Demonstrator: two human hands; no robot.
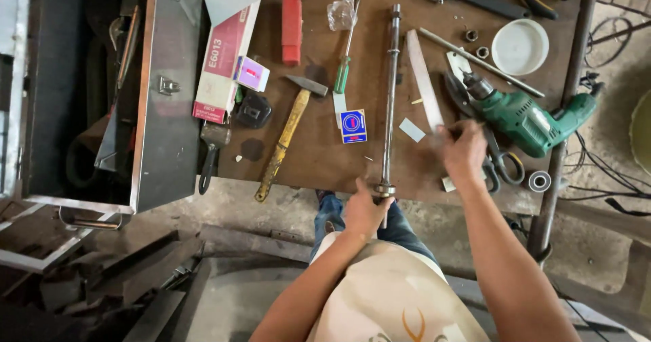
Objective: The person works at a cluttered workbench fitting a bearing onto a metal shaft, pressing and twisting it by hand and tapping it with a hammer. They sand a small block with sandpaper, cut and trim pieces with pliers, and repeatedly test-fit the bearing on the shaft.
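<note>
Partly blurred right hand (464,151) over scissors (498,162), fingers indistinct.

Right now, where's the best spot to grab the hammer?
Probably the yellow handle of the hammer, low down near the table's front edge. It lies flat, its handle end pointing toward the person, with the heavy steel head farther away.
</note>
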